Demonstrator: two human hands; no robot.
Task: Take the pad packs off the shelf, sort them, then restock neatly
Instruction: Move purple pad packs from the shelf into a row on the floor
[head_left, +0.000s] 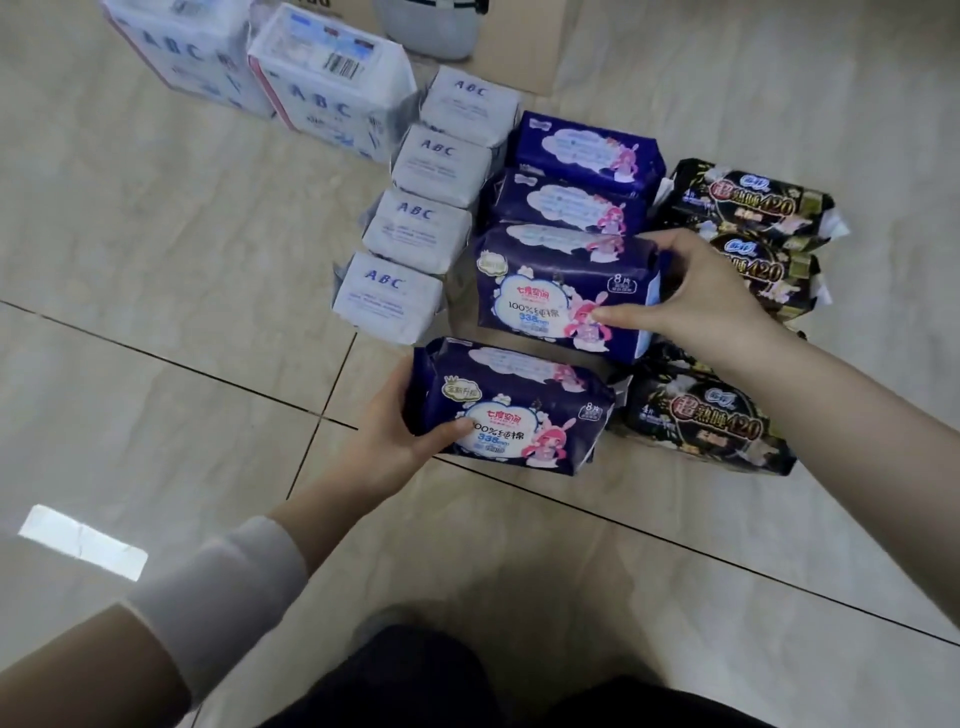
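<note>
Purple packs (571, 202) lie crosswise, left hand (395, 431) gripping nearest pack (519, 410) by its left end, right hand (696, 291) gripping next pack (550, 296) by its right

Fingers of the left hand (400, 436) lie hidden behind the near purple pack (511, 410). The right hand (698, 293), gripping the next purple pack (550, 291), and its forearm cover much of a black pack (776, 275). The top edge cuts off a large white pack (176, 52), a grey container (426, 28) and a cardboard box (519, 52).
</note>
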